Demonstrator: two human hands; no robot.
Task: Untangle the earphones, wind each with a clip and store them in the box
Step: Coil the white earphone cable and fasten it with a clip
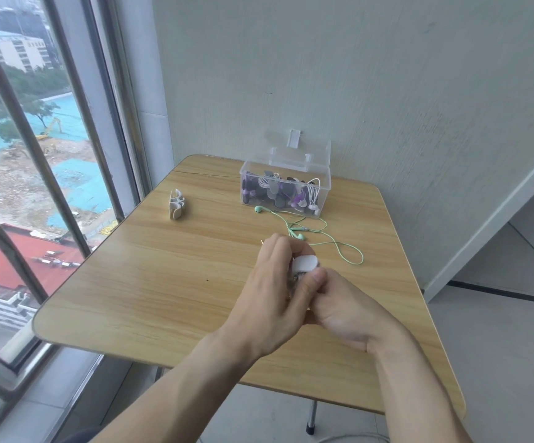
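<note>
Mint earphones (pixel 310 233) lie before the box (pixel 286 190); both hands' grip (pixel 304 276) pinches a white clip (pixel 304 263).

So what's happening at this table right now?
A person's left hand and right hand together grip a white clip above the wooden table. Mint-green earphones lie loose on it. The clear box, lid open, already holds earphones; spare clips stand further left.
</note>
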